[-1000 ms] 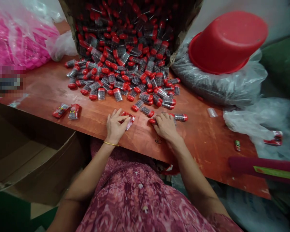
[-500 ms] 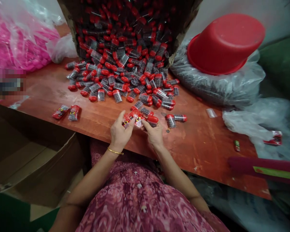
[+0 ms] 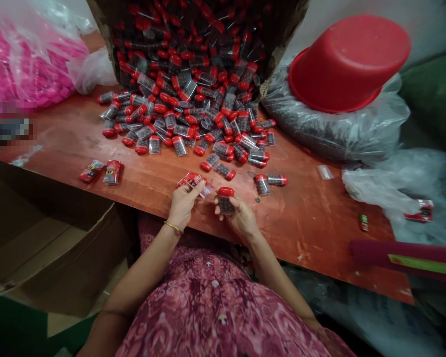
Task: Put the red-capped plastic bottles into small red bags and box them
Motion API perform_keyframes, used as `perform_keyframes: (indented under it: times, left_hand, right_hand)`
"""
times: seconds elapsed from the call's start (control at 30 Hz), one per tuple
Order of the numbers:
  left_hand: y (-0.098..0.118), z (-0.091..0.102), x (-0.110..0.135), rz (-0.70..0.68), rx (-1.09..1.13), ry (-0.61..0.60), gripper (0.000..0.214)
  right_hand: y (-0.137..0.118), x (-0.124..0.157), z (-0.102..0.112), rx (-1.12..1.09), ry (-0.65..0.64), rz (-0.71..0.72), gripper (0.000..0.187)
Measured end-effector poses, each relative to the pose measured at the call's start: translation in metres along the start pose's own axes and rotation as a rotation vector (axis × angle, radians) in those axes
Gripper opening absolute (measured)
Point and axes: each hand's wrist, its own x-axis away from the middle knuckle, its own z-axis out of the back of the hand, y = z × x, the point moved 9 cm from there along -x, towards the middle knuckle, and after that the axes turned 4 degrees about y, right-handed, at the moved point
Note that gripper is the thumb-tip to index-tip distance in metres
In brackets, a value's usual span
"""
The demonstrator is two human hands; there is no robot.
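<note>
My left hand (image 3: 184,203) pinches a small red printed plastic packet (image 3: 193,181) near the table's front edge. Just to its right, my right hand (image 3: 241,215) is closed around a clear bottle (image 3: 226,201) with a red cap and dark pellets inside, held upright. Two similar bottles lie beyond my hands, one of them a capped bottle (image 3: 225,171). Another bottle (image 3: 262,184) rests to the right of my right hand. Off to the left on the table are two filled red packets, one being this packet (image 3: 113,172).
A large heap of red-capped bottles (image 3: 186,116) spills from an open carton (image 3: 282,54). On the right, a red tub (image 3: 349,64) sits upside down on a bag of dark pellets (image 3: 330,134). A cardboard box (image 3: 55,267) stands below the table (image 3: 144,173) at left.
My hands have moved apart. The left has drawn the packet slightly left, and the right now holds the bottle upright, away from the packet.
</note>
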Motion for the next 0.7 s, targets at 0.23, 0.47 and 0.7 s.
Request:
perform_keyframes:
  times: [0.23, 0.47, 0.7]
  left_hand:
    - [-0.006, -0.002, 0.006, 0.111, -0.035, -0.021, 0.038]
    - [0.0, -0.008, 0.012, 0.079, -0.121, -0.075, 0.033]
    - [-0.001, -0.009, 0.015, 0.121, -0.107, -0.099, 0.029]
  right_hand:
    - [-0.045, 0.027, -0.002, 0.81, 0.029, 0.472, 0.046]
    - [-0.061, 0.039, -0.022, 1.069, -0.011, 0.7, 0.038]
    - [-0.057, 0.039, -0.017, 1.042, -0.035, 0.761, 0.032]
